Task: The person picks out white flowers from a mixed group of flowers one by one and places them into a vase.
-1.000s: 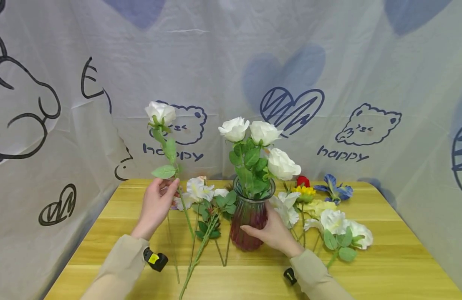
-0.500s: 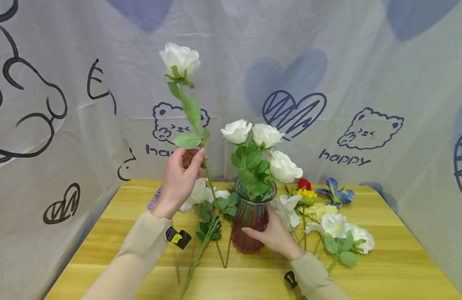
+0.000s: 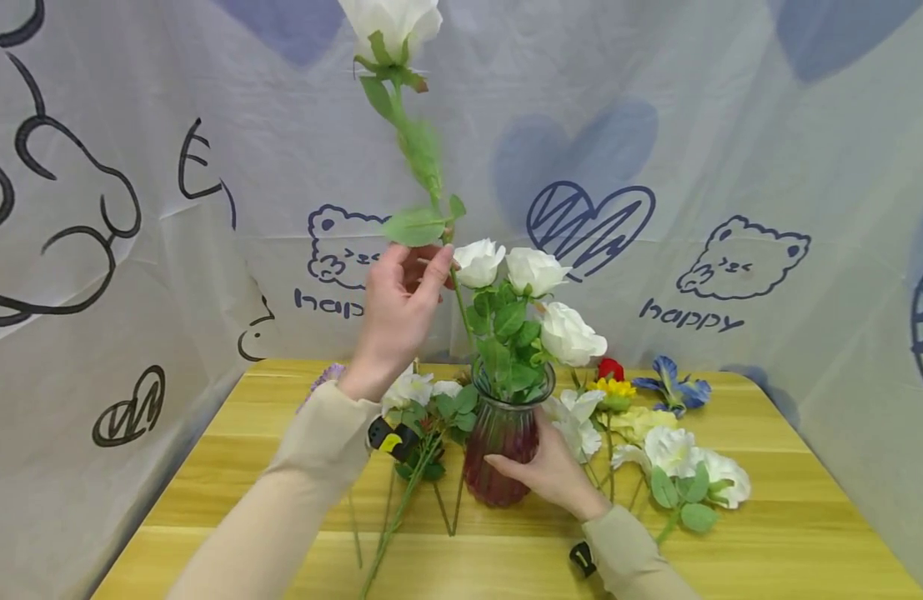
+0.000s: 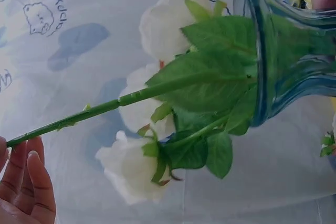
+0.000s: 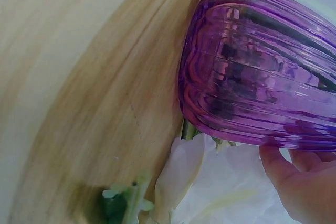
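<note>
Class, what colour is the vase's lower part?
Pinkish purple; the vase shows it best in right wrist view.

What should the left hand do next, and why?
Probably ease the left hand gently down, guiding the white rose into the vase. Its stem slants toward the vase's mouth, with the lower end seemingly near the rim, though I can't tell if it's inside. The right hand already grips the vase.
</note>
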A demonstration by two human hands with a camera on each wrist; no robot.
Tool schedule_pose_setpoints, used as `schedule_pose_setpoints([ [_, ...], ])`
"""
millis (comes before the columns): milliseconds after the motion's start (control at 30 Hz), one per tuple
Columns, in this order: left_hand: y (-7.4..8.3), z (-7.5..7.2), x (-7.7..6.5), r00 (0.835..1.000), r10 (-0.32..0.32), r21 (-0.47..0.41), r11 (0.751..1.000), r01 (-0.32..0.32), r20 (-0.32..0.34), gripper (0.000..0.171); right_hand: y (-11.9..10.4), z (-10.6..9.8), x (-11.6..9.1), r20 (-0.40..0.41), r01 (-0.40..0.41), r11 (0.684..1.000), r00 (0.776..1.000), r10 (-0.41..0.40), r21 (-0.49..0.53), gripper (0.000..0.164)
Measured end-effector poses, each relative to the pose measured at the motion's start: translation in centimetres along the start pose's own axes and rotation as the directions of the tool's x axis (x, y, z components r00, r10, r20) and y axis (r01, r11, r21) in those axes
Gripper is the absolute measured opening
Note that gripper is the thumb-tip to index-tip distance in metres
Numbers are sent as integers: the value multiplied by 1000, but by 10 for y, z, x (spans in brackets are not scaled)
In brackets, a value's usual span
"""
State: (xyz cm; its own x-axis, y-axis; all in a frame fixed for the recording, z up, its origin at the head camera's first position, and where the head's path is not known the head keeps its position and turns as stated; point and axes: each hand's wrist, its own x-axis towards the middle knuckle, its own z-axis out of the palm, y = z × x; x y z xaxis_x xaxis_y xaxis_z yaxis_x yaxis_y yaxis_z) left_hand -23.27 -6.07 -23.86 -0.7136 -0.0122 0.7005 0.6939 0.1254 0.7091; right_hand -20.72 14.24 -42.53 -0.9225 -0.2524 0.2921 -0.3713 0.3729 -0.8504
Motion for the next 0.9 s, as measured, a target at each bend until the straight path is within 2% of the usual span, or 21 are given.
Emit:
schedule_pose_setpoints([
  [133,-5,10,-3,999,-19,21,1000,18,36,25,0,0,0,-1,15,1000,1000,-15,0,86],
  [367,-19,19,-17,990,-81,120,991,67,117,23,3,0,0,0,28,1000,1000,-28,8,86],
  [533,-30,23,-26,983,-81,133,989,59,165,20,4,0,1,-1,24,1000,1000,-24,2,87],
  [900,-47,22,-45,961,-102,289,957,24,257,13,0,-1,0,6,7,1000,1000,-7,-4,89],
])
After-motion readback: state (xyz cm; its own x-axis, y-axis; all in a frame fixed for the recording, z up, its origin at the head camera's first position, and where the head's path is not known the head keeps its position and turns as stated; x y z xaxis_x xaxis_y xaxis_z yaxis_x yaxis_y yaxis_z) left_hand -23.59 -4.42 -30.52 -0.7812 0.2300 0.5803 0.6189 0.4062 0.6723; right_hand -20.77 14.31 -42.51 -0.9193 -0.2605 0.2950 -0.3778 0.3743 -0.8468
